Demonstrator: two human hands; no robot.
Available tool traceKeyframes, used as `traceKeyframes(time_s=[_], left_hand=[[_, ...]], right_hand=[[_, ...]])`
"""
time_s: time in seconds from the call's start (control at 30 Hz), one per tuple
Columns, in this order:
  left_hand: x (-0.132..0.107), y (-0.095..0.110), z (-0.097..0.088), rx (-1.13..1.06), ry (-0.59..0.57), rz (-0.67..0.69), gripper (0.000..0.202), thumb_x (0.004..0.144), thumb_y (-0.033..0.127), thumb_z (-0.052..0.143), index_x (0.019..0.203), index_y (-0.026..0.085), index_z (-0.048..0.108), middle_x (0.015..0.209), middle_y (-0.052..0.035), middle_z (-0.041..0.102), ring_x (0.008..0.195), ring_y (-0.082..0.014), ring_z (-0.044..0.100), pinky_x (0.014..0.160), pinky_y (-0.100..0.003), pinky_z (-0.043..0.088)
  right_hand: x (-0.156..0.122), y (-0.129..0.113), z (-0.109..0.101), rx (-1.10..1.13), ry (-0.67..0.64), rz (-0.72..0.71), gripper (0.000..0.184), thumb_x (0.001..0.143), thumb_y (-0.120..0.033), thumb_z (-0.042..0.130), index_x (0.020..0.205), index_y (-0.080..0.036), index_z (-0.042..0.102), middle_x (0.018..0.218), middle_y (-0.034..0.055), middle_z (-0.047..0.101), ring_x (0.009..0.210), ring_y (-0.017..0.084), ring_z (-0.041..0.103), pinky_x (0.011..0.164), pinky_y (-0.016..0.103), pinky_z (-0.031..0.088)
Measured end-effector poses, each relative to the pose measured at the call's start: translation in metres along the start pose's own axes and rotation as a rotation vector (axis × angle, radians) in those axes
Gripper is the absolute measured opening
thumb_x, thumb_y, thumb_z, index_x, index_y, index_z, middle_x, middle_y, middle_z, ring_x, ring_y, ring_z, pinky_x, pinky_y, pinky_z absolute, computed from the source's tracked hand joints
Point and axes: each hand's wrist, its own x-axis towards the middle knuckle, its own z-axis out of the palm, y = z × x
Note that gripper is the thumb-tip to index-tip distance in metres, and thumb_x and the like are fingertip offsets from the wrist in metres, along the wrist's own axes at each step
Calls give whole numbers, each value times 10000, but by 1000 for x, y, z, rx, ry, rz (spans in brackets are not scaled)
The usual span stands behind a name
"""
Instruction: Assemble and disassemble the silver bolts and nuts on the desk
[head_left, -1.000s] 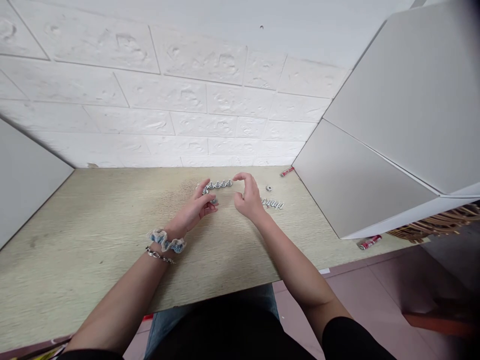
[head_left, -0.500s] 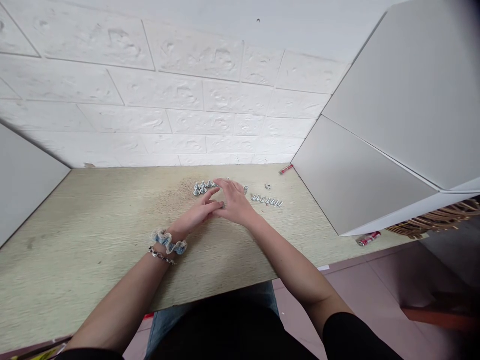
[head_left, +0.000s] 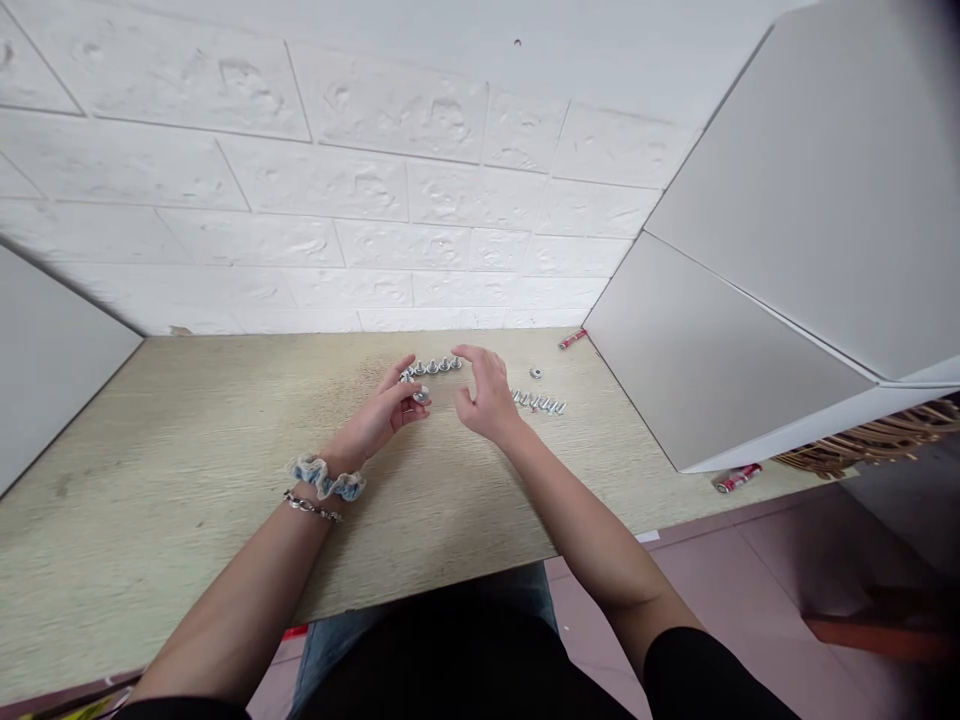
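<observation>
L hand [head_left: 379, 415] has small round metal piece [head_left: 421, 394] pinched betw. thumb & fingers, just above tabletop [head_left: 225, 430], on near side of row of upright bolts [head_left: 432, 367]. R hand [head_left: 489, 400] let go: thumb & index spread apart, other fingers curled; can't tell if anything's tucked in them. Diff. vs 0.5 s ago: hands were together then, R fingers reaching over L fingertips; now apart w/ clear gap, L drawn back a bit to left. Metal piece, mostly hidden then, now shows plainly. Right end of bolt row uncovered; left end now partly behind L fingers. Row of small screws [head_left: 540, 404] beside R hand, its left end now covered by that hand. Single round part [head_left: 535, 373] beyond screws, unmoved, same for red tube [head_left: 572, 339] nr wall.
</observation>
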Motion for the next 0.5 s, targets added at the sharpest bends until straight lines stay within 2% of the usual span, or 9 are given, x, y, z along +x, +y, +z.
traceKeyframes(time_s=[0.13, 0.23, 0.33, 0.4, 0.5], left_hand=[[-1, -4, 6, 2, -44, -35, 630, 750, 213, 582, 1327, 271, 335, 744, 29, 586, 652, -83, 565, 675, -213, 474], [-2, -6, 10, 19, -93, -40, 555, 744, 219, 595, 1264, 273, 408, 741, 42, 559, 690, -84, 552, 682, -202, 457], [-3, -6, 11, 49, -127, -34, 378, 743, 255, 615, 1109, 247, 517, 730, 49, 528, 646, -67, 511, 664, -195, 447], [-3, -7, 10, 72, -139, -40, 285, 740, 287, 628, 1007, 209, 569, 793, 26, 545, 672, -71, 515, 671, -201, 451], [-2, -8, 10, 86, -138, -44, 261, 738, 314, 637, 953, 169, 610, 907, -18, 570, 741, -89, 536, 691, -211, 458]], right_hand=[[-1, -8, 3, -18, -94, -65, 498, 735, -298, 524, 1214, -219, 412, 1219, 77, 501, 1139, 239, 431, 1003, 429, 276], [-2, -12, 9, -54, -133, -84, 419, 752, -412, 563, 1121, -232, 481, 1185, 69, 532, 1106, 232, 454, 994, 417, 275], [-3, -10, 14, -92, -114, -74, 272, 774, -421, 559, 950, -214, 541, 1078, 70, 571, 1039, 218, 484, 964, 392, 300], [-3, -8, 16, -105, -118, -57, 211, 780, -404, 562, 860, -209, 550, 1023, 70, 575, 1008, 214, 489, 942, 386, 315], [-2, -7, 16, -109, -133, -47, 180, 786, -385, 568, 777, -206, 551, 1003, 66, 572, 985, 207, 490, 927, 378, 322]])
